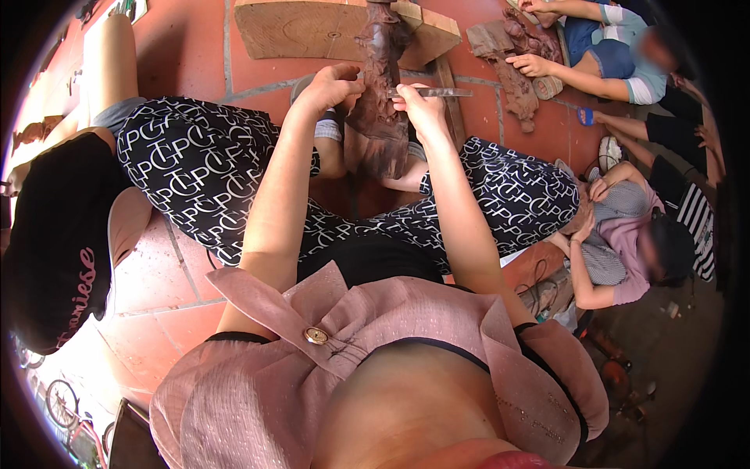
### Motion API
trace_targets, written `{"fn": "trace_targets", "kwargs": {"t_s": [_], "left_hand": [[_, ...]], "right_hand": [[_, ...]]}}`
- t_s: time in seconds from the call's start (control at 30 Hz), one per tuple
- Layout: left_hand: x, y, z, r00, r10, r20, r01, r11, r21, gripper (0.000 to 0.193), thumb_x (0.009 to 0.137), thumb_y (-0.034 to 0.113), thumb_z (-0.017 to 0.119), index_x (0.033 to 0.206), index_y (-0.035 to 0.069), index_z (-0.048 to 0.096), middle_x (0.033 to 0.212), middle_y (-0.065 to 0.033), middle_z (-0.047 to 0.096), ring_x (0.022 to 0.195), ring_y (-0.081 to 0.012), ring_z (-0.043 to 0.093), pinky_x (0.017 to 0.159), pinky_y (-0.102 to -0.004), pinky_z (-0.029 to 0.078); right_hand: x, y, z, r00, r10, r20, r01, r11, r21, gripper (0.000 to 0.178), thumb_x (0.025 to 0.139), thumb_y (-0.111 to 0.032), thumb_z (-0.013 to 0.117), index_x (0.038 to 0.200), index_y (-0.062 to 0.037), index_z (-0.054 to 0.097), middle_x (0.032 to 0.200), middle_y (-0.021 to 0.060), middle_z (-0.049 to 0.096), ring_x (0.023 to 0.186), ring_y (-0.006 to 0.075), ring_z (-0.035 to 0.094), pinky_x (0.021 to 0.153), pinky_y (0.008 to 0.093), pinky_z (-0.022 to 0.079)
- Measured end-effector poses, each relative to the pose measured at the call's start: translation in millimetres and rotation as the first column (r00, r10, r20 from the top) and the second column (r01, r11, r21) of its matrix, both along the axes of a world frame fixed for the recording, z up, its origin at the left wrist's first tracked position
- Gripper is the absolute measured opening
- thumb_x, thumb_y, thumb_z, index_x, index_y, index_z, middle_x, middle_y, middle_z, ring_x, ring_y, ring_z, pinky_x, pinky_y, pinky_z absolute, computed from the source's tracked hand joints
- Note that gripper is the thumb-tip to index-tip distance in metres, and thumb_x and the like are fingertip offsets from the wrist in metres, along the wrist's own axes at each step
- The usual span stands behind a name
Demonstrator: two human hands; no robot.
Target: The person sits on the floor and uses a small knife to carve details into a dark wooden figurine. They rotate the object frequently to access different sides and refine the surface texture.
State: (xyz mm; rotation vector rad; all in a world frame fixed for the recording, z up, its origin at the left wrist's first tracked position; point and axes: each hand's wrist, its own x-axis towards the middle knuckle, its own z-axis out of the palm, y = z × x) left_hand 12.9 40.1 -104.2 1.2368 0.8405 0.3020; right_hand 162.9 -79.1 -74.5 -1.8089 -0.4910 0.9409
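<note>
A reddish-brown carved wooden piece (pixel 378 86) stands upright between my lower legs, its surface knotted and lumpy. My right hand (pixel 420 109) is at its right side, thumb and fingers closed on a narrow flat metal tool (pixel 447 92). One end of the tool reaches the carving and the other sticks out to the right; its exact kind is unclear. On the carving's left side is my left hand (pixel 330 87), fingers bent and apart, the tips at or close to the wood. Nothing shows in that hand.
A thick pale wooden block (pixel 301 30) lies behind the carving on red floor tiles (pixel 266 74). At far right, a person's hand (pixel 531 65) touches another brown carving (pixel 512 74). More people sit along the right. Someone in a black cap (pixel 58 242) is close on the left.
</note>
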Motion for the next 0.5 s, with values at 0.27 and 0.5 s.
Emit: {"fn": "trace_targets", "kwargs": {"t_s": [0.27,0.5], "left_hand": [[0.3,3.6,-55.3,0.941,0.232,-0.247,-0.296,0.918,-0.266,0.037,0.083,0.016,0.062,0.118,0.006,0.058,0.107,-0.0078,0.062,0.091,-0.0222,0.06,0.079,-0.0393,0.048],[5.3,-7.6,-74.1,0.913,0.333,-0.235,-0.392,0.874,-0.286,0.026,0.079,0.012,0.064,0.104,0.006,0.063,0.09,-0.0059,0.063,0.073,-0.0177,0.059,0.062,-0.0331,0.048]], "right_hand": [[1.2,3.4,9.5,0.998,0.027,0.048,-0.023,0.997,-0.074,0.013,0.086,-0.01,0.058,0.084,0.0027,0.061,0.088,0.0121,0.065,0.065,0.0182,0.063,0.067,0.0294,0.054],[5.3,-10.8,-7.0,0.999,0.028,-0.034,-0.027,0.998,0.052,0.017,0.087,-0.014,0.059,0.083,0.0025,0.061,0.081,0.0099,0.064,0.064,0.016,0.062,0.064,0.0269,0.052]]}}
